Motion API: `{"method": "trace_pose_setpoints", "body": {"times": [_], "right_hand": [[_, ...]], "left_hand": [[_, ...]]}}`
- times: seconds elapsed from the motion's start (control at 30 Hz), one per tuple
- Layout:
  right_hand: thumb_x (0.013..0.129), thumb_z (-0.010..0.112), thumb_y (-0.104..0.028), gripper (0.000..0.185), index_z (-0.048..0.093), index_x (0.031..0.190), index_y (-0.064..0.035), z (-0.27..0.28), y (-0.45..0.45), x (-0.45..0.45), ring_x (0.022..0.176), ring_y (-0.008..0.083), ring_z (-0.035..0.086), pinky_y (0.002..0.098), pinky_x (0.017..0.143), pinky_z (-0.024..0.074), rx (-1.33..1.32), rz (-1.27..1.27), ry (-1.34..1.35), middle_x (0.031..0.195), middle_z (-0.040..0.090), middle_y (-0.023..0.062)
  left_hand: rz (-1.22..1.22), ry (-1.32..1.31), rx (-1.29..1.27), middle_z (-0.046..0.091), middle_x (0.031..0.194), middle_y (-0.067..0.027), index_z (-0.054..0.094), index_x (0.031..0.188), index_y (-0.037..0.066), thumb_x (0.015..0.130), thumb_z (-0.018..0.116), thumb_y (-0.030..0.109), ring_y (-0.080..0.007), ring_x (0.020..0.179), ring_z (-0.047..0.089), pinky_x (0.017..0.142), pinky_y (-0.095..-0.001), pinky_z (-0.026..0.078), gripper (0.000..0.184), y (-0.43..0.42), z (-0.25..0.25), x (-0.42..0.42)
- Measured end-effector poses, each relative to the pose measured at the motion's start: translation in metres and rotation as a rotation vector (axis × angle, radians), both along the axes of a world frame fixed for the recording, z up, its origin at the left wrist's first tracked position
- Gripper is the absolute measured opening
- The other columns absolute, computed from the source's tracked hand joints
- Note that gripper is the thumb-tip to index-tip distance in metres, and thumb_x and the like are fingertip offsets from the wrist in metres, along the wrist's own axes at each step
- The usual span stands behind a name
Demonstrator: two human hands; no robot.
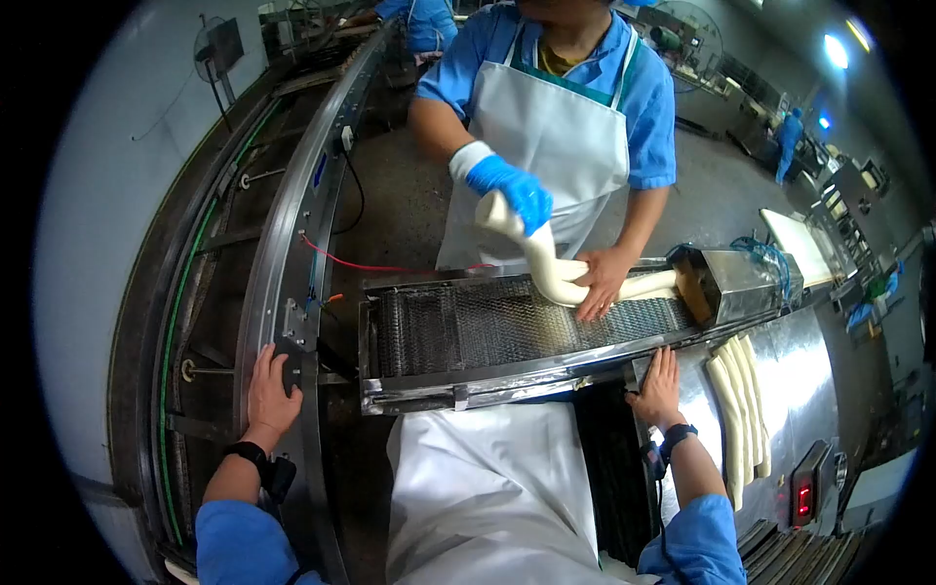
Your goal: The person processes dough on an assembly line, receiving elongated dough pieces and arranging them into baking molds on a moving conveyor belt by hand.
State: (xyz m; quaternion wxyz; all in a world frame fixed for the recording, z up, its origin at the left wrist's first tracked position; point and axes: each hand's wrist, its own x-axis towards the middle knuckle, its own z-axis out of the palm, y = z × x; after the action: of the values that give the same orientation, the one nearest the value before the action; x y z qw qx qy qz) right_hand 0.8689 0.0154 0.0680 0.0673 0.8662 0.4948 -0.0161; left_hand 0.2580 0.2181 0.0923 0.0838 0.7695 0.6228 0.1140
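Note:
My left hand [270,395] rests on the metal side rail [278,292] of the long conveyor at the left, fingers stretched out and holding nothing. On the other side, my right hand [659,390] lies with straight fingers at the near edge of a steel table [799,356], fingertips by the frame of a short mesh conveyor [439,327]. Several long pale dough strips [738,414] lie side by side on that table, right of this hand. Across the mesh belt, a co-worker's gloved hand [517,190] lifts a thick dough rope [546,258], while their bare hand [606,278] presses on it.
Dough passes out of a metal housing [736,283] at the mesh conveyor's right end. A scale display [804,495] with red digits stands at the lower right. A red cable [361,263] runs behind the conveyor. Other people and machines are farther back.

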Motion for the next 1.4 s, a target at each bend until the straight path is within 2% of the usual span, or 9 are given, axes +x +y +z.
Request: {"method": "trace_pose_setpoints", "body": {"times": [0.73, 0.83, 0.93, 1.03, 1.1, 1.17, 1.3, 1.37, 1.4], "right_hand": [[0.071, 0.075, -0.044, 0.112, 0.011, 0.145, 0.0107, 0.001, 0.001, 0.002, 0.145, 0.0370, 0.007, 0.0444, 0.118, 0.0086, -0.052, -0.044, -0.005, 0.154, 0.011, 0.0270], [0.067, 0.077, -0.039, 0.115, 0.009, 0.145, 0.0109, -0.010, -0.001, 0.011, 0.145, 0.0379, 0.007, 0.0449, 0.118, 0.0090, 0.014, -0.023, -0.008, 0.154, 0.012, 0.0275], [0.072, 0.074, -0.044, 0.110, 0.012, 0.145, 0.0109, -0.004, 0.000, 0.006, 0.145, 0.0364, 0.007, 0.0440, 0.118, 0.0080, -0.043, -0.054, -0.028, 0.154, 0.011, 0.0271], [0.075, 0.072, -0.038, 0.104, 0.014, 0.145, 0.0114, -0.005, 0.005, 0.002, 0.145, 0.0374, 0.007, 0.0445, 0.118, 0.0090, 0.080, -0.084, 0.069, 0.154, 0.011, 0.0282], [0.078, 0.069, -0.031, 0.095, 0.016, 0.144, 0.0120, -0.016, 0.019, 0.005, 0.145, 0.0390, 0.007, 0.0452, 0.117, 0.0106, 0.574, -0.134, 0.518, 0.154, 0.011, 0.0294], [0.080, 0.068, -0.023, 0.086, 0.020, 0.145, 0.0071, -0.008, 0.046, -0.017, 0.144, 0.0408, 0.008, 0.0452, 0.117, 0.0123, 0.672, 0.067, 0.372, 0.154, 0.011, 0.0286], [0.078, 0.068, -0.018, 0.082, 0.026, 0.144, 0.0043, 0.021, 0.117, -0.075, 0.142, 0.0432, 0.014, 0.0471, 0.117, 0.0156, 0.443, 0.377, 0.301, 0.151, 0.020, 0.0288], [0.078, 0.066, -0.017, 0.078, 0.028, 0.143, 0.0045, 0.007, 0.149, -0.086, 0.140, 0.0443, 0.020, 0.0485, 0.116, 0.0193, 0.299, 0.439, 0.282, 0.149, 0.024, 0.0291], [0.083, 0.058, -0.015, 0.069, 0.029, 0.143, 0.0040, -0.004, 0.162, -0.095, 0.139, 0.0431, 0.024, 0.0487, 0.115, 0.0229, 0.323, 0.450, 0.190, 0.150, 0.026, 0.0253]], "left_hand": [[0.001, 0.016, 0.003, 0.033, 0.145, -0.0177, 0.049, 0.121, 0.001, 0.072, 0.063, 0.007, -0.0338, 0.138, 0.028, 0.112, -0.0415, 0.029, 0.052, -0.007, -0.001, 0.010], [0.008, -0.019, -0.027, 0.033, 0.145, -0.0175, 0.048, 0.123, 0.001, 0.073, 0.063, 0.006, -0.0338, 0.138, 0.028, 0.113, -0.0414, 0.029, 0.052, -0.012, 0.005, 0.019], [0.000, -0.012, -0.029, 0.033, 0.145, -0.0171, 0.047, 0.123, 0.001, 0.073, 0.063, 0.006, -0.0338, 0.138, 0.028, 0.113, -0.0408, 0.028, 0.053, -0.012, 0.005, 0.016], [0.016, -0.031, 0.000, 0.033, 0.145, -0.0171, 0.047, 0.124, 0.001, 0.073, 0.063, 0.006, -0.0337, 0.138, 0.028, 0.113, -0.0405, 0.028, 0.053, -0.007, -0.005, 0.007], [0.011, -0.018, 0.006, 0.033, 0.145, -0.0170, 0.047, 0.124, 0.001, 0.073, 0.063, 0.006, -0.0337, 0.138, 0.028, 0.113, -0.0406, 0.028, 0.053, -0.007, -0.007, 0.010], [0.019, -0.002, 0.016, 0.033, 0.145, -0.0170, 0.047, 0.124, 0.001, 0.073, 0.063, 0.007, -0.0337, 0.138, 0.028, 0.114, -0.0406, 0.028, 0.053, -0.006, -0.005, 0.008], [0.028, 0.009, -0.038, 0.034, 0.145, -0.0176, 0.048, 0.124, 0.001, 0.074, 0.062, 0.008, -0.0337, 0.138, 0.029, 0.114, -0.0408, 0.028, 0.053, -0.007, 0.007, 0.010], [0.028, -0.004, -0.036, 0.034, 0.144, -0.0178, 0.048, 0.124, 0.001, 0.074, 0.062, 0.009, -0.0337, 0.138, 0.029, 0.113, -0.0409, 0.028, 0.053, -0.011, 0.010, 0.013], [0.033, -0.006, -0.032, 0.035, 0.144, -0.0180, 0.048, 0.124, 0.001, 0.074, 0.062, 0.008, -0.0338, 0.138, 0.029, 0.113, -0.0410, 0.028, 0.053, -0.012, 0.011, 0.013]]}}
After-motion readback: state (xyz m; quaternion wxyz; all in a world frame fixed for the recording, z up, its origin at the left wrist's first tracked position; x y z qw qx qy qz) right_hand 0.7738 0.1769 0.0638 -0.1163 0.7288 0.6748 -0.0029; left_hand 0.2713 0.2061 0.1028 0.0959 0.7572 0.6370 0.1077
